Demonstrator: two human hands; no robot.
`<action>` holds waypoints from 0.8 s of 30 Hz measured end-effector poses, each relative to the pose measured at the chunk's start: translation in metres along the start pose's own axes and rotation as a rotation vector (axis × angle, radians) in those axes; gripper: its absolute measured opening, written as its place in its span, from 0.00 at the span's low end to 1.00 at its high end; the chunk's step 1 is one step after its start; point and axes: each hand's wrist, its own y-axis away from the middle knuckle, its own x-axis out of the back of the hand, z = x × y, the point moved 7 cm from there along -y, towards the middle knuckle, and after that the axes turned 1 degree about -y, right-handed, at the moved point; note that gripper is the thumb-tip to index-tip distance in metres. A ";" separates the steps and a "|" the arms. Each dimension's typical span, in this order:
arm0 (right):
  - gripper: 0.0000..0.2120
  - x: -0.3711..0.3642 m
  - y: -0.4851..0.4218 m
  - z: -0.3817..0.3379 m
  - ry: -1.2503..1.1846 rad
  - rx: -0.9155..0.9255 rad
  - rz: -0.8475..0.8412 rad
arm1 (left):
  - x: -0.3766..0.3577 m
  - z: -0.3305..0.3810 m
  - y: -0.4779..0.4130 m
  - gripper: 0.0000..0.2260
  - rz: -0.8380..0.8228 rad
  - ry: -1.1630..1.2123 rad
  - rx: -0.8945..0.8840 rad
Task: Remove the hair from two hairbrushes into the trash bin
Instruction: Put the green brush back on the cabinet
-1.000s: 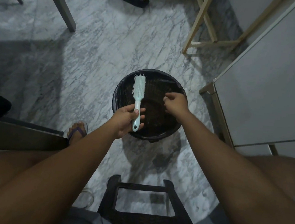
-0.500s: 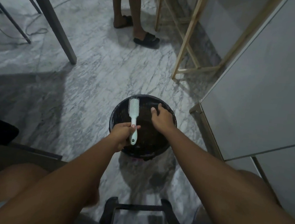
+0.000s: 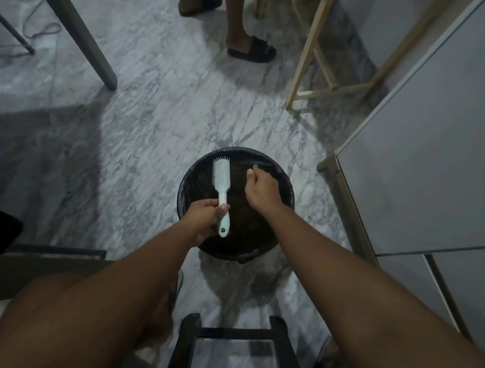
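Note:
A round black trash bin [image 3: 286, 187] stands on the marble floor in front of me. My left hand [image 3: 202, 220] grips the handle of a pale mint hairbrush [image 3: 222, 179], whose bristled head points away from me over the bin's left side. My right hand [image 3: 261, 189] hovers over the bin's right half with its fingers pinched together; whether hair is between them is too small to tell. No second hairbrush is in view.
A black stool frame [image 3: 236, 354] sits close below me. A grey cabinet [image 3: 429, 158] fills the right side, a wooden frame [image 3: 311, 70] stands beyond it. Another person's sandalled feet [image 3: 251, 51] are at the top. A grey table leg [image 3: 81, 37] slants at upper left.
The view has tilted up, showing more floor and the other person's legs. My right hand has moved farther over the bin's far side. The brush has turned slightly onto its side.

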 end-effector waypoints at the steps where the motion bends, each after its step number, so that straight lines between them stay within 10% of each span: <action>1: 0.23 0.006 0.000 -0.006 0.000 0.003 0.007 | -0.003 0.007 0.004 0.14 -0.003 -0.008 -0.002; 24: 0.21 0.476 0.223 -0.158 -0.143 -0.086 0.625 | -0.268 0.313 0.348 0.06 -0.471 -0.414 -0.365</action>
